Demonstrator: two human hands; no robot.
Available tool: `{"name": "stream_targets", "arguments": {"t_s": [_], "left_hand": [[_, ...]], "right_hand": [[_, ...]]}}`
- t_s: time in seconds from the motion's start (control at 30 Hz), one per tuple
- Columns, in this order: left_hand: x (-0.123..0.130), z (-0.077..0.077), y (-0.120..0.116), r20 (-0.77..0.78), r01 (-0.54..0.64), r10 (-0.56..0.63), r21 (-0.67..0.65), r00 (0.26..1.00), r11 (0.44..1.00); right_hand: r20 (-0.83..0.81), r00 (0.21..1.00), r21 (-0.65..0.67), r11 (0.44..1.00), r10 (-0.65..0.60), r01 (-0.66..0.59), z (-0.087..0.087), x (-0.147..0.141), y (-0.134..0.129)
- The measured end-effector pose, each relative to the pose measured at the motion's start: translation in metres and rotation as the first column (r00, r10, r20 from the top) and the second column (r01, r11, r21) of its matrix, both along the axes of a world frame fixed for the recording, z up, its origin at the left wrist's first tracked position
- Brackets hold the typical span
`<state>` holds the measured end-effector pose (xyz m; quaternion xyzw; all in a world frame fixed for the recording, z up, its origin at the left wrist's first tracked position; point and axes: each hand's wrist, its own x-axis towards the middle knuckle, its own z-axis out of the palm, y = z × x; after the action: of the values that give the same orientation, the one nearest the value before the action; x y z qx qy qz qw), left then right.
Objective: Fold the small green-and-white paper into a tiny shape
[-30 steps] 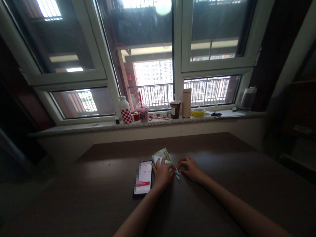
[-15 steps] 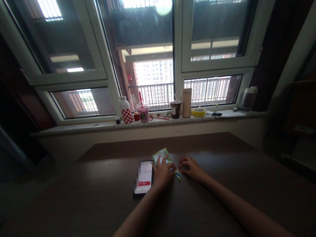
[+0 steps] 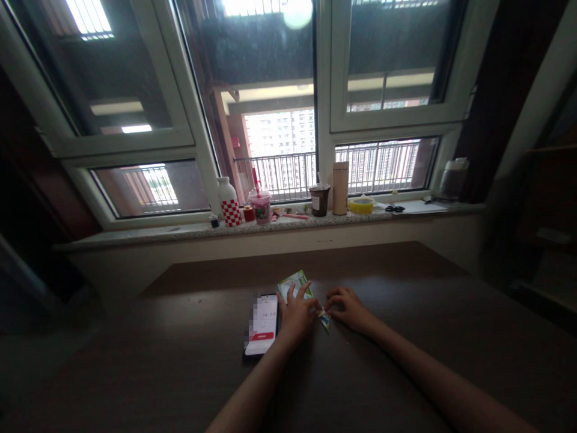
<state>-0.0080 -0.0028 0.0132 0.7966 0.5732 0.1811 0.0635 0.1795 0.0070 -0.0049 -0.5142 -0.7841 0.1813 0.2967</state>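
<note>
A small pointed piece of folded paper (image 3: 325, 322), white, blue and green, lies between my hands on the dark table. My left hand (image 3: 297, 316) pinches its upper end with thumb and index finger, while the other fingers spread over a printed green-and-white sheet (image 3: 294, 282). From the other side, my right hand (image 3: 347, 308) has its thumb and curled fingers closed at the same end of the paper. The fingertips hide the exact grip. Just left of my left hand lies a phone (image 3: 262, 328) with a lit screen showing a red button.
Beyond the brown table (image 3: 180, 337), a stone windowsill (image 3: 189, 231) holds a checkered bottle (image 3: 231, 207), a pink cup (image 3: 260, 207), a dark cup (image 3: 320, 201), a tan flask (image 3: 341, 187), yellow tape (image 3: 361, 206), scissors (image 3: 395, 208) and a clear jug (image 3: 454, 179).
Both hands keep almost the same pose around the folded paper. The whole view has shifted very slightly.
</note>
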Motion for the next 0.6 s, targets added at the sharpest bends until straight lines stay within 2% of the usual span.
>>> {"name": "stream_targets", "arguments": {"t_s": [0.27,0.6], "left_hand": [[-0.0045,-0.0012,-0.0023,-0.065,0.094,-0.089,0.073,0.994,0.993],[-0.0052,0.0007,-0.0096,-0.079,0.098,-0.092,0.081,0.993,0.992]], "right_hand": [[-0.006,0.998,0.073,0.995,0.063,-0.062,-0.0021,0.0032,-0.0018],[-0.008,0.997,0.075,0.994,0.075,-0.074,-0.0016,0.0048,-0.0046]]}}
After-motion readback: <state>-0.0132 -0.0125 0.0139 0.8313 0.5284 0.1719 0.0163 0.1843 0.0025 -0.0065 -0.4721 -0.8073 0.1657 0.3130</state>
